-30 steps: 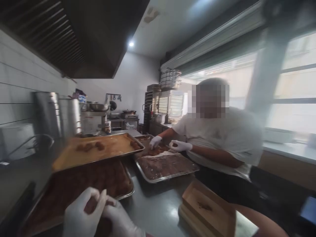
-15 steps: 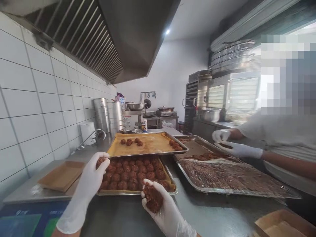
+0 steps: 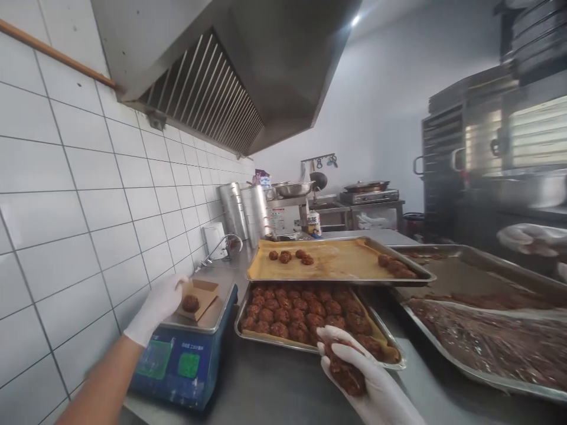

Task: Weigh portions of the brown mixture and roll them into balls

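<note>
The left hand point(image 3: 165, 302) reaches the left side of the cardboard box point(image 3: 206, 290) with its fingers partly bent; I cannot tell whether they pinch the box; 1 meat ball point(image 3: 190, 304) sits in that box, just beside the fingertips; it is round, with no long axis to read; the box lies at a slant on the plate of the scale point(image 3: 175, 378), in from the plate's right edge.

The right hand point(image 3: 361, 372) has its fingers curled round a meat lump point(image 3: 348, 373), whose long axis slants from the far left to the near right, between fingers and palm; this hand covers part of the lower tray's point(image 3: 401, 364) near edge, toward its right corner; a strip of tabletop point(image 3: 248, 386) shows between the scale's right edge and that tray's left edge.
</note>
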{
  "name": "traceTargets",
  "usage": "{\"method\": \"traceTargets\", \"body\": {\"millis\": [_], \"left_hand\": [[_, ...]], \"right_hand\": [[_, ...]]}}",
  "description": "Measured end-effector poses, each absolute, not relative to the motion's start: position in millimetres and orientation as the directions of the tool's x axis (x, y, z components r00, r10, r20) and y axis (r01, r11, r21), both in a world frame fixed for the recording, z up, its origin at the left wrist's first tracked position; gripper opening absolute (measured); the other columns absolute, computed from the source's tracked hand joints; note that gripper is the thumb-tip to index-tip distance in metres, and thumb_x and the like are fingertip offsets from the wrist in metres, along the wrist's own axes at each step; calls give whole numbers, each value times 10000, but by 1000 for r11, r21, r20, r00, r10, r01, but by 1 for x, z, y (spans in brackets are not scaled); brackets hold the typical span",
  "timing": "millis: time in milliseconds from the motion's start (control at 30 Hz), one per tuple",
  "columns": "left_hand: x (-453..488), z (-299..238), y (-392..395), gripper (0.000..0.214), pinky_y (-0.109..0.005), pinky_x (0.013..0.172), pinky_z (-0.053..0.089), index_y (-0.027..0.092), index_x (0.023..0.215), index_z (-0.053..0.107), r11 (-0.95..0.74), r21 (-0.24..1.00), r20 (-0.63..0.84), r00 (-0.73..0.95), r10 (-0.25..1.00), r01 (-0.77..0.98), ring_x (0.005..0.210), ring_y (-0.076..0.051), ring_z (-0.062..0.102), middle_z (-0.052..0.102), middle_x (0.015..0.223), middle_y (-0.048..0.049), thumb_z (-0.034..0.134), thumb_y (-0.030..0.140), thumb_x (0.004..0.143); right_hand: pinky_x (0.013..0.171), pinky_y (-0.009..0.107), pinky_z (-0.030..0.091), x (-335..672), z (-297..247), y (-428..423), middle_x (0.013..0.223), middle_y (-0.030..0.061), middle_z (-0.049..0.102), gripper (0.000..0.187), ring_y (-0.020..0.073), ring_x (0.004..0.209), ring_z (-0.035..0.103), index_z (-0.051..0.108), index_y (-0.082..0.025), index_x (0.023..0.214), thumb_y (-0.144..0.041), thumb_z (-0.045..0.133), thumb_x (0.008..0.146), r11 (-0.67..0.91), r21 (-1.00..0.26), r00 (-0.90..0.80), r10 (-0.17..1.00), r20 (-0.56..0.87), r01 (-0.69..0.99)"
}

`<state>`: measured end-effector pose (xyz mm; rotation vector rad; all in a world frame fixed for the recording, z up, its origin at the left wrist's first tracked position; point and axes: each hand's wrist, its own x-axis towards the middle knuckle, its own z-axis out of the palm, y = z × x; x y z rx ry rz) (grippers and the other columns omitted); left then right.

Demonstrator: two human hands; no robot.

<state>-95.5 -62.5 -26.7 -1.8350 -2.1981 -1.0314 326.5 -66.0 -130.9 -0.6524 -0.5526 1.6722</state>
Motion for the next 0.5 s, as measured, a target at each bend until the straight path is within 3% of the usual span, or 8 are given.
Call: {"method": "traceTargets", "body": {"millis": [67, 133, 233, 367, 433, 500], "left_hand": [[-76, -31, -82, 333, -357, 970, 471, 216, 1119, 700, -8, 438, 540, -256, 802, 899, 1114, -247, 661, 738, 1202, -77, 425, 191, 933], [-37, -41, -105, 299, -384, 1012, 470, 229, 1107, 691, -140, 450, 611, -190, 768, 882, 1126, -253, 651, 728, 1193, -73, 437, 212, 951], [41, -60, -134, 244, -353, 926, 522, 260, 1111, 690, -430, 491, 580, 84, 810, 758, 1023, -227, 666, 719, 1120, -62, 489, 257, 973], [129, -83, -135, 449, -385, 1002, 526, 289, 1334, 602, -619, 527, 536, 338, 774, 582, 1125, -258, 641, 664, 1255, -77, 672, 341, 894], [154, -91, -116, 557, -417, 978, 547, 262, 1333, 596, -633, 551, 514, 377, 770, 544, 1124, -291, 642, 663, 1247, -95, 752, 451, 833], [169, -95, -91, 524, -427, 935, 569, 234, 1236, 654, -655, 550, 499, 425, 755, 518, 1077, -302, 662, 693, 1163, -96, 764, 524, 814]], "right_hand": [[675, 263, 615, 326, -135, -62, 960, 46, 754, 378, 176, 808, 697, 776, -206, 891, -195, 953, 557, -193, -679, -151, 981, -122, -709], [633, 245, 595, 325, -140, -60, 879, 24, 732, 350, 156, 749, 673, 772, -213, 853, -188, 946, 551, -200, -675, -177, 979, -103, -710], [650, 249, 600, 320, -142, -61, 870, 30, 734, 393, 165, 758, 678, 779, -225, 878, -193, 945, 523, -247, -679, -200, 969, -148, -691], [843, 374, 642, 316, -141, -67, 1125, 125, 757, 460, 311, 1050, 709, 791, -245, 945, -281, 923, 505, -237, -742, -140, 971, -192, -627], [914, 404, 631, 320, -142, -67, 1255, 141, 720, 442, 365, 1199, 654, 785, -262, 901, -278, 912, 478, -125, -811, -39, 991, -125, -572], [921, 359, 626, 329, -145, -64, 1313, 120, 693, 510, 348, 1242, 632, 776, -309, 895, -187, 921, 422, -45, -850, 38, 996, -76, -525]]}}
